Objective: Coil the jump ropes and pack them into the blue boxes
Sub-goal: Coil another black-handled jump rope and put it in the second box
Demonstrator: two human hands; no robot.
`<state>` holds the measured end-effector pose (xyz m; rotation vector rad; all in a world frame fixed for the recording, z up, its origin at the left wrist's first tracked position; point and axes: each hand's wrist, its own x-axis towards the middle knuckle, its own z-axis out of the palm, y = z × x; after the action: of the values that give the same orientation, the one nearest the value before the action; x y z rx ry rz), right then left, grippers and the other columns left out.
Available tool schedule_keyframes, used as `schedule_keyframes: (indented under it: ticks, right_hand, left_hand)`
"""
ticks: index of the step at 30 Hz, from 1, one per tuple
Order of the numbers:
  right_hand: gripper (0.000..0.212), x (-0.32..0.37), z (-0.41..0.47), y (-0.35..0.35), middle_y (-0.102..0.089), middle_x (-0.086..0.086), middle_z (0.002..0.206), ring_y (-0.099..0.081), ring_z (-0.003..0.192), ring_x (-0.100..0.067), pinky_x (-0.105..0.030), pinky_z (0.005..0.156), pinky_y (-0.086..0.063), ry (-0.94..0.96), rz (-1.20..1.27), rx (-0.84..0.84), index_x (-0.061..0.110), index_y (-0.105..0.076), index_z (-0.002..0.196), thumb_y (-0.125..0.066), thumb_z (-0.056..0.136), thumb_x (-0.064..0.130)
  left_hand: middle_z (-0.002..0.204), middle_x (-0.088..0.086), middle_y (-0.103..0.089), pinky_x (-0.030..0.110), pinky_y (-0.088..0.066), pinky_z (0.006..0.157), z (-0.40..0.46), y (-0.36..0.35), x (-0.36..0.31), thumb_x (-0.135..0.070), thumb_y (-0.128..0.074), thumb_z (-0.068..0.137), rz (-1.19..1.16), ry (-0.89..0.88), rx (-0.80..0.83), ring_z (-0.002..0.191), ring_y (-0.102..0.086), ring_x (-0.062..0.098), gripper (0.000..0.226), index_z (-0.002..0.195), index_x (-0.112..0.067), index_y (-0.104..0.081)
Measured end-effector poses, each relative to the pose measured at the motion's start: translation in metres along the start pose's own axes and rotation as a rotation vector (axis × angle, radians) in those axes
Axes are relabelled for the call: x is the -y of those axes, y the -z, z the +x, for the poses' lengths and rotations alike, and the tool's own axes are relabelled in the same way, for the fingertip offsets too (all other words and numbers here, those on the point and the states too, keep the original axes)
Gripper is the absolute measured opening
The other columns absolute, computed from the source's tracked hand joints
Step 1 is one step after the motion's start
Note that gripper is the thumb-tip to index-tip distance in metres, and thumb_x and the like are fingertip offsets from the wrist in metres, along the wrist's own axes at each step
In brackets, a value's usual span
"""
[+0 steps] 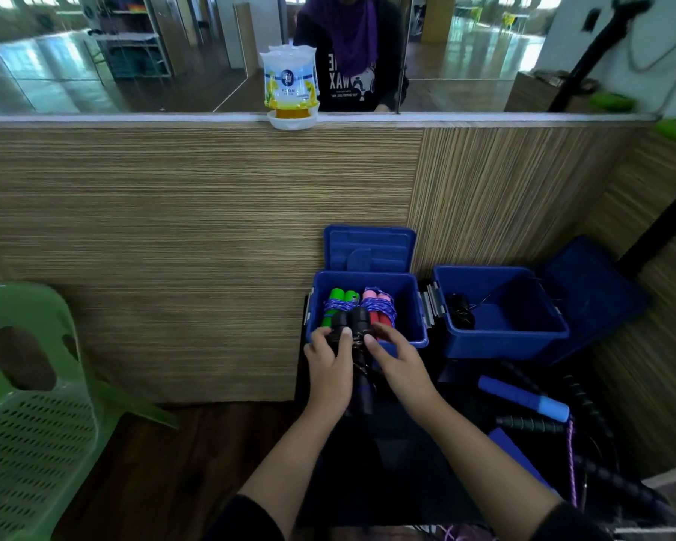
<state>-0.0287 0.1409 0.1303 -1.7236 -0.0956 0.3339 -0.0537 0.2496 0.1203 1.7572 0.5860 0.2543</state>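
Both my hands hold a coiled black jump rope (354, 321) at the near rim of the left blue box (416, 306). My left hand (330, 363) grips its left side and my right hand (397, 365) grips its right side. Inside that box lie a green-handled rope (340, 300) and a pink-handled rope (377, 304), both wrapped in purple cord. The right blue box (504, 329) stands open with a black coiled rope (460, 310) in its left end.
A blue-handled rope (523, 398), a black handle (529, 423) and loose purple cord (572, 462) lie at the right on a dark surface. A green plastic chair (36, 404) stands at the left. A wood-grain partition (192, 236) rises behind the boxes, with an air freshener (291, 87) on its ledge.
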Motion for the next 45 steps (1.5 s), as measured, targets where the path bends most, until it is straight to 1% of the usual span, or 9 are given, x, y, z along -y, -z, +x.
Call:
schedule_keyframes:
  ticks: [10, 14, 17, 20, 23, 29, 35, 38, 45]
  right_hand:
    - [0.06, -0.017, 0.014, 0.045, -0.044, -0.003, 0.141, -0.042, 0.127, -0.01, -0.017, 0.102, -0.029, 0.068, -0.225, -0.161, 0.017, -0.026, 0.147, -0.053, 0.095, 0.026]
    - [0.071, -0.028, 0.028, 0.084, -0.052, 0.003, 0.135, -0.049, 0.122, -0.007, -0.017, 0.099, -0.035, -0.018, -0.185, -0.135, 0.021, -0.025, 0.148, -0.061, 0.089, 0.033]
    - [0.068, -0.032, 0.042, 0.124, -0.054, 0.015, 0.121, -0.05, 0.112, 0.0, -0.008, 0.086, -0.036, -0.02, -0.228, -0.106, 0.03, -0.031, 0.141, -0.068, 0.085, 0.031]
    - [0.066, -0.038, 0.064, 0.169, -0.061, 0.009, 0.12, -0.056, 0.113, -0.007, -0.019, 0.093, -0.041, -0.049, -0.268, -0.14, 0.023, -0.038, 0.141, -0.069, 0.083, 0.03]
    - [0.066, -0.044, 0.087, 0.212, -0.063, 0.008, 0.121, -0.058, 0.115, -0.011, -0.03, 0.1, -0.045, -0.071, -0.284, -0.164, 0.025, -0.042, 0.14, -0.071, 0.081, 0.036]
    - [0.073, -0.052, 0.125, 0.28, -0.04, 0.007, 0.143, -0.041, 0.131, -0.01, -0.022, 0.108, -0.032, -0.116, -0.223, -0.226, 0.016, -0.032, 0.145, -0.07, 0.083, 0.023]
    - [0.063, -0.073, 0.149, 0.315, -0.048, 0.004, 0.138, -0.043, 0.126, -0.006, -0.018, 0.103, -0.033, -0.102, -0.156, -0.296, 0.023, -0.036, 0.14, -0.068, 0.085, 0.02]
    - [0.063, -0.084, 0.157, 0.325, -0.053, 0.007, 0.135, -0.049, 0.122, -0.004, -0.026, 0.107, -0.038, -0.098, -0.129, -0.343, 0.04, -0.034, 0.135, -0.069, 0.084, 0.026]
    - [0.077, -0.101, 0.166, 0.342, -0.053, 0.007, 0.134, -0.052, 0.119, -0.004, -0.026, 0.106, -0.039, -0.096, -0.092, -0.423, 0.027, -0.033, 0.144, -0.072, 0.078, 0.032]
  left_hand:
    - [0.13, 0.009, -0.032, 0.011, -0.023, 0.089, 0.0, -0.06, -0.011, -0.033, -0.033, 0.104, 0.043, -0.077, 0.28, 0.113, -0.04, 0.011, 0.048, 0.151, -0.025, -0.025]
    - [0.117, 0.003, -0.03, 0.005, -0.022, 0.084, 0.008, -0.094, -0.011, -0.018, -0.037, 0.104, 0.075, -0.119, 0.345, 0.092, -0.041, -0.005, 0.046, 0.149, -0.019, -0.029]
    - [0.111, 0.004, -0.033, 0.004, -0.026, 0.082, 0.019, -0.129, -0.013, -0.011, -0.038, 0.103, 0.114, -0.14, 0.376, 0.089, -0.043, 0.001, 0.047, 0.149, -0.015, -0.03]
    - [0.113, 0.005, -0.034, -0.004, -0.028, 0.075, 0.029, -0.172, -0.023, -0.01, -0.039, 0.102, 0.149, -0.171, 0.429, 0.088, -0.042, -0.002, 0.049, 0.149, -0.018, -0.027]
    - [0.115, 0.002, -0.037, 0.004, -0.029, 0.083, 0.044, -0.215, -0.032, -0.009, -0.045, 0.099, 0.181, -0.208, 0.462, 0.097, -0.045, 0.007, 0.052, 0.148, -0.02, -0.032]
    - [0.103, 0.003, -0.051, 0.013, -0.04, 0.078, 0.082, -0.29, -0.037, -0.007, -0.049, 0.096, 0.202, -0.236, 0.534, 0.086, -0.051, 0.007, 0.05, 0.138, -0.032, -0.042]
    - [0.09, -0.005, -0.058, 0.013, -0.045, 0.078, 0.113, -0.34, -0.035, -0.004, -0.046, 0.097, 0.163, -0.198, 0.576, 0.079, -0.055, 0.004, 0.041, 0.128, -0.029, -0.052]
    - [0.101, 0.002, -0.061, 0.03, -0.048, 0.094, 0.134, -0.359, -0.026, -0.003, -0.048, 0.095, 0.272, -0.229, 0.524, 0.093, -0.058, 0.013, 0.036, 0.127, -0.018, -0.056]
    - [0.13, -0.002, -0.053, 0.017, -0.035, 0.105, 0.164, -0.401, -0.021, -0.001, -0.052, 0.092, 0.394, -0.426, 0.581, 0.118, -0.05, 0.008, 0.045, 0.135, -0.017, -0.052]
